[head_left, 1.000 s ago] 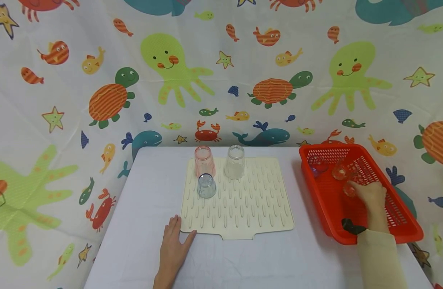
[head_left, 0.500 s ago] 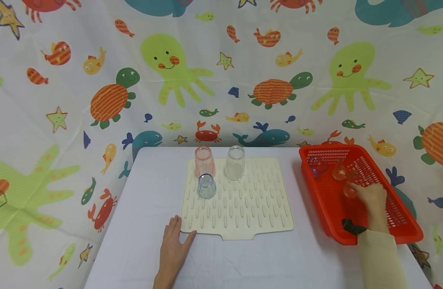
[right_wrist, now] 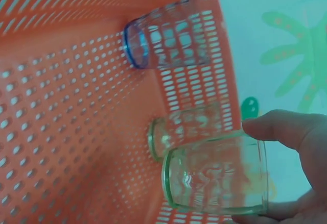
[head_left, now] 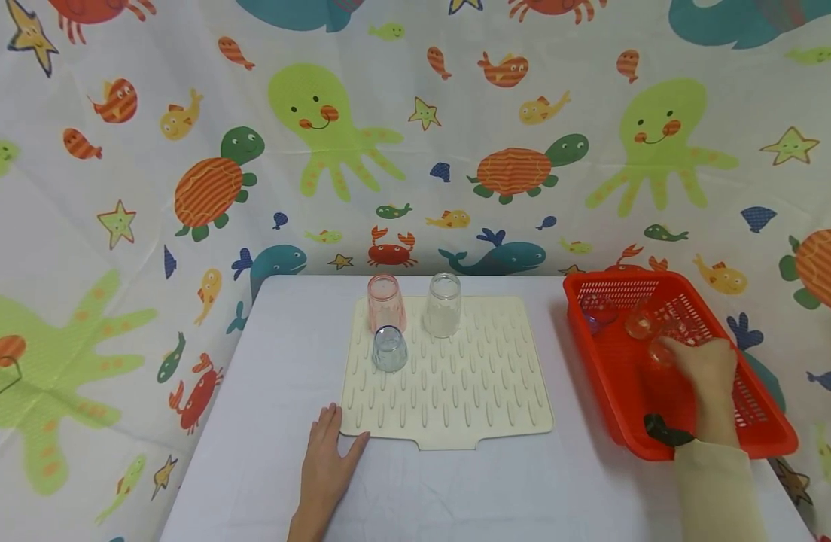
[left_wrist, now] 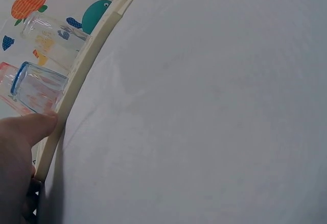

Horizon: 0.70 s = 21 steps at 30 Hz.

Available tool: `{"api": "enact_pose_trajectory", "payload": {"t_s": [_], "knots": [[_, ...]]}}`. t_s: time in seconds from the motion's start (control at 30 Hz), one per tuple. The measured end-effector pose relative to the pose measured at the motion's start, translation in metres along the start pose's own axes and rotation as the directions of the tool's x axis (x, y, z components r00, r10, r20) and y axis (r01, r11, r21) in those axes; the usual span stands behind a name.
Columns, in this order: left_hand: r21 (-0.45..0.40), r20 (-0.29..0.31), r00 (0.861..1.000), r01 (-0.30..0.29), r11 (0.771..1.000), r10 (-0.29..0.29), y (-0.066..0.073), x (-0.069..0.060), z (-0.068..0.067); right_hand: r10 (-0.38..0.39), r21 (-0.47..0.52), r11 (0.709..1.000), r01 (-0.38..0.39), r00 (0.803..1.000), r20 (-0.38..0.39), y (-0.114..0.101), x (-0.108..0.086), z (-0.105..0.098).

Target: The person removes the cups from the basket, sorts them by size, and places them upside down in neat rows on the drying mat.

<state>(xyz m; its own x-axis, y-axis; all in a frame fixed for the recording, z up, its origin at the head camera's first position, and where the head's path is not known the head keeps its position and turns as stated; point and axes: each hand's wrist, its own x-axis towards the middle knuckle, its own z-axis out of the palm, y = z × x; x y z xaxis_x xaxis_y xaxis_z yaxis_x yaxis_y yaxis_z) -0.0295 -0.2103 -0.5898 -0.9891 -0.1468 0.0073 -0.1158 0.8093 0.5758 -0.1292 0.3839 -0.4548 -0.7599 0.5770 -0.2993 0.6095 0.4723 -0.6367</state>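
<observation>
My right hand [head_left: 708, 370] is inside the red basket [head_left: 601, 391]. There it pinches a clear, green-tinted glass [right_wrist: 217, 175] between thumb and fingers, over the basket floor. Behind this glass, a second greenish glass [right_wrist: 186, 124] and a blue-rimmed glass [right_wrist: 171, 38] stand in the basket. At the near left corner of the cream draining tray [head_left: 483, 391] lies my left hand [head_left: 326, 463], its fingers straight and its thumb touching the edge. On that tray stand a pink glass [head_left: 386, 305], a tall clear glass [head_left: 444, 305] and a short blue-rimmed glass [head_left: 390, 349].
The basket stands at the right side of the white-covered table [head_left: 280, 354]. A curtain [head_left: 415, 173] printed with sea animals hangs behind the table and along its sides. Purple and reddish glassware [head_left: 597, 310] sits at the basket's far left corner.
My right hand has shifted slightly to the right inside the basket, and the glass in it has moved along. The left hand and the glasses on the tray have stayed in place.
</observation>
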Motion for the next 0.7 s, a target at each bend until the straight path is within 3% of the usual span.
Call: {"api": "enact_pose_trajectory", "payload": {"t_s": [0.53, 0.7], "knots": [[0.007, -0.021, 1.0, -0.021, 1.0, 0.021, -0.002, -0.001, 0.002, -0.085, 0.032, 0.996, 0.088, 0.993, -0.083, -0.032, -0.028, -0.012], [0.005, -0.02, 1.0, -0.019, 1.0, 0.019, -0.002, -0.001, 0.002, -0.073, 0.059, 0.995, 0.078, 0.993, -0.094, -0.043, -0.042, -0.013]]}}
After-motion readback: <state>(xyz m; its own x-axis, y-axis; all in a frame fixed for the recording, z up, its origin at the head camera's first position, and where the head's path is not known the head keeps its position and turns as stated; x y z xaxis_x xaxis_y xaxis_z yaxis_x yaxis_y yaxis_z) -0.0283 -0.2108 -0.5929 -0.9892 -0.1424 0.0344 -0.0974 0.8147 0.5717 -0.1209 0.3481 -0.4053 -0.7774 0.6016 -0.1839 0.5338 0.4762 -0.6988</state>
